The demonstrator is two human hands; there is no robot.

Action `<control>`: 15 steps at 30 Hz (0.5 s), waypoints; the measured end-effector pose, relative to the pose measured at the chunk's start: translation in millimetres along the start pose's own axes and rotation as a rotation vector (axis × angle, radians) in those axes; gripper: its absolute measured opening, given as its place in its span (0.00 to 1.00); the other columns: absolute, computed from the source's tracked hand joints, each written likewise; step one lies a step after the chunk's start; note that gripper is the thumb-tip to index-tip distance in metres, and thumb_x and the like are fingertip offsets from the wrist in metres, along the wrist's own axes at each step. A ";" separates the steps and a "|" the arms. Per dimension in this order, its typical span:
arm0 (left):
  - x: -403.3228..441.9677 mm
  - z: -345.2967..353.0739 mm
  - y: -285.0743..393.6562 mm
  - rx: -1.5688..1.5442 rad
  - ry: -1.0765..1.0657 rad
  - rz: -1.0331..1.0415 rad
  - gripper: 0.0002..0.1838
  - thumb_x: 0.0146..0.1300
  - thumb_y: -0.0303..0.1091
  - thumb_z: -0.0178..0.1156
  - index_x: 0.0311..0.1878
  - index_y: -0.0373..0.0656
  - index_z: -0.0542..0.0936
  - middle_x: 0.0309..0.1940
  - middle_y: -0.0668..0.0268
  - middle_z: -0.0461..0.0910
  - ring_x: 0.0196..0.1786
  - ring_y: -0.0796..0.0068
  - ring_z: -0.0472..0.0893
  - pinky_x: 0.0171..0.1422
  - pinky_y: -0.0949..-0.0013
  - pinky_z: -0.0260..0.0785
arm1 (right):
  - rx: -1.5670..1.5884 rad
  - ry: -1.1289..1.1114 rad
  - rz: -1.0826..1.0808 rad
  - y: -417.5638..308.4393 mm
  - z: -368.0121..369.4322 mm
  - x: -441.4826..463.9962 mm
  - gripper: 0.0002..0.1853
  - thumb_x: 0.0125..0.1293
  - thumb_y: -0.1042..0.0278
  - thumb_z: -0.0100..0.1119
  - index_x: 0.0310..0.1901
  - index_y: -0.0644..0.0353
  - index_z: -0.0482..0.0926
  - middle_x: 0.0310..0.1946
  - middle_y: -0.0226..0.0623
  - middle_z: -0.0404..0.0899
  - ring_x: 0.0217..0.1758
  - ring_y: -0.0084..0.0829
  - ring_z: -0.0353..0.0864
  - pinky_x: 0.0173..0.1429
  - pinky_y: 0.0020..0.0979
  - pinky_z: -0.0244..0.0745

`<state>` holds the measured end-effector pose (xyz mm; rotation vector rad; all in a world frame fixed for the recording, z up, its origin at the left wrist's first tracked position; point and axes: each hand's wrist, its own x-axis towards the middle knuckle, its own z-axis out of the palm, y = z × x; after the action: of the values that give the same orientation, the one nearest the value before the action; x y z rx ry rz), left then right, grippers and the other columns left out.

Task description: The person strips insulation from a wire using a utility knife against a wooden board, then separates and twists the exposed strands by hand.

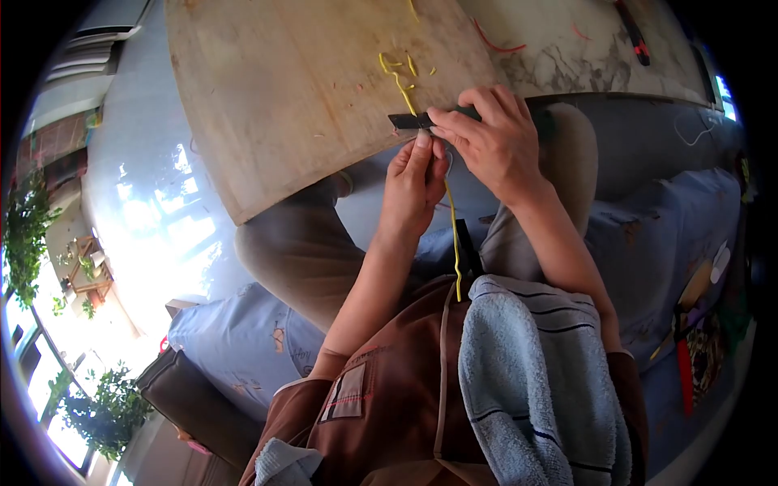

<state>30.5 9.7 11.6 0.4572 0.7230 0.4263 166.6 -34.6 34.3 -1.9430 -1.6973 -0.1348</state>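
Observation:
A long yellow wire (454,223) runs from the wooden board, through my fingers and down toward my lap. My left hand (412,185) pinches this wire just off the board's near edge, thumb uppermost. In my right hand (496,142) is a utility knife (408,121) with a dark, broad blade. Its blade lies across the wire just beyond my left thumb, apparently touching it. The wire's far part bends back and forth on the board. Small yellow scraps (412,65) lie beside it. My right fingers hide part of the knife's handle.
The wooden board (259,97) extends away from my knees. To its right, a marbled tabletop (583,69) carries red wire pieces (498,44) and a red-and-black tool (636,36). A light blue towel (502,348) hangs over my front. Blue cloth (235,340) covers the seat.

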 end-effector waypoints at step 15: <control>2.0 1.4 -4.4 -0.067 0.027 0.018 0.14 0.69 0.44 0.46 0.34 0.46 0.72 0.17 0.74 0.66 0.11 0.87 0.53 0.13 0.81 0.45 | 0.025 0.030 -0.017 2.9 1.0 5.2 0.13 0.46 0.64 0.66 0.37 0.44 0.83 0.30 0.24 0.69 0.37 0.27 0.70 0.40 0.30 0.67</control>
<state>33.8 6.8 9.1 0.3952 0.7291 0.4731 170.1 -29.7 34.6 -1.8999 -1.6880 -0.1478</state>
